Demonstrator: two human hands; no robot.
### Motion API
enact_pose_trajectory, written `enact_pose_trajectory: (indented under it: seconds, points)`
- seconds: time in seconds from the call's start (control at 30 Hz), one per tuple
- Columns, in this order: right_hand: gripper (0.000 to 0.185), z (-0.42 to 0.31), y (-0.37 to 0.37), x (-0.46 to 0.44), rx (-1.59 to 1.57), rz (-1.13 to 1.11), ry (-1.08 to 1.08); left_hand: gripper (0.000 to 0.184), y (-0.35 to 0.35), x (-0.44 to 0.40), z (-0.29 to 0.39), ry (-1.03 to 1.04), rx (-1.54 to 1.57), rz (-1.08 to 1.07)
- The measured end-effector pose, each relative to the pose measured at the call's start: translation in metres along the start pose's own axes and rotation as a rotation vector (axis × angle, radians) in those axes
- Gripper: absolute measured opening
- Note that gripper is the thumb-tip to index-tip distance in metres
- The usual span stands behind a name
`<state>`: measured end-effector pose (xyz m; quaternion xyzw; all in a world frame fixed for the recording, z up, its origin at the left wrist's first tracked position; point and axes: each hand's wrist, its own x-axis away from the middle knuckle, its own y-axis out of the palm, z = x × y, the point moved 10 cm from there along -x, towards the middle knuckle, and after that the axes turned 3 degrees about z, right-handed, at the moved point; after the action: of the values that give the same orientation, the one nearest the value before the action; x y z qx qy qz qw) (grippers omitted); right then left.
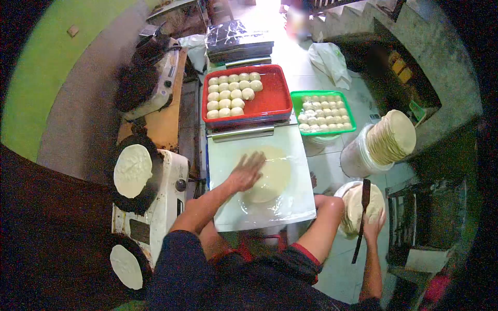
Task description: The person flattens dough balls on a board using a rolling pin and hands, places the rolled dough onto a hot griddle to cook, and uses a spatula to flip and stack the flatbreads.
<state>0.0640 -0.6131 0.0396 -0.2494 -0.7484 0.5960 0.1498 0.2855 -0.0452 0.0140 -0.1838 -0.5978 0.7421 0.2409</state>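
Note:
My left hand point(247, 171) lies flat with fingers spread on a thin round sheet of dough point(272, 181) on a shiny white board point(228, 212) before my knees. Low at the right, my right hand point(372, 227) holds a long dark spatula point(365, 199), its blade pointing away from me. That hand is against a pile of pale flatbreads point(353, 210) on a white container; its fingertips are partly hidden. Ahead of the board, a red tray point(270, 93) carries rows of dough balls point(224, 95), with bare red at its right side.
Flatbreads lie on two dark pans, the upper flatbread point(133, 171) and lower flatbread point(126, 267), by a white stove point(168, 181). At right stand a green tray point(296, 103) of dough balls and a bucket point(358, 158) with stacked flatbreads point(394, 137). A metal bar point(243, 135) crosses the board's far edge.

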Motion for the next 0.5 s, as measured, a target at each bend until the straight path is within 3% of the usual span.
enact_pose_trajectory:
  seconds: [0.07, 0.13, 0.27, 0.3, 0.4, 0.5]
  points:
    - [0.094, 0.058, 0.009, 0.06, -0.067, -0.14, 0.234, 0.065, 0.01, 0.002, 0.02, 0.098, 0.005, -0.098]
    - [0.089, 0.069, 0.014, 0.093, -0.104, -0.104, 0.257, 0.064, 0.013, -0.003, 0.03, 0.09, -0.013, -0.047]
    - [0.071, 0.053, 0.012, 0.108, -0.168, -0.057, 0.089, 0.063, 0.017, 0.013, 0.064, 0.096, -0.016, -0.07]
    - [0.056, 0.048, 0.012, 0.109, -0.261, -0.072, 0.123, 0.064, 0.015, 0.022, 0.065, 0.072, -0.016, -0.066]
    - [0.042, 0.013, -0.023, 0.109, -0.248, -0.04, 0.083, 0.069, -0.005, 0.063, 0.04, -0.109, 0.028, 0.04]
    - [0.034, -0.123, -0.041, 0.098, -0.31, 0.038, -0.404, 0.072, -0.029, 0.116, 0.032, -0.277, 0.103, 0.119]
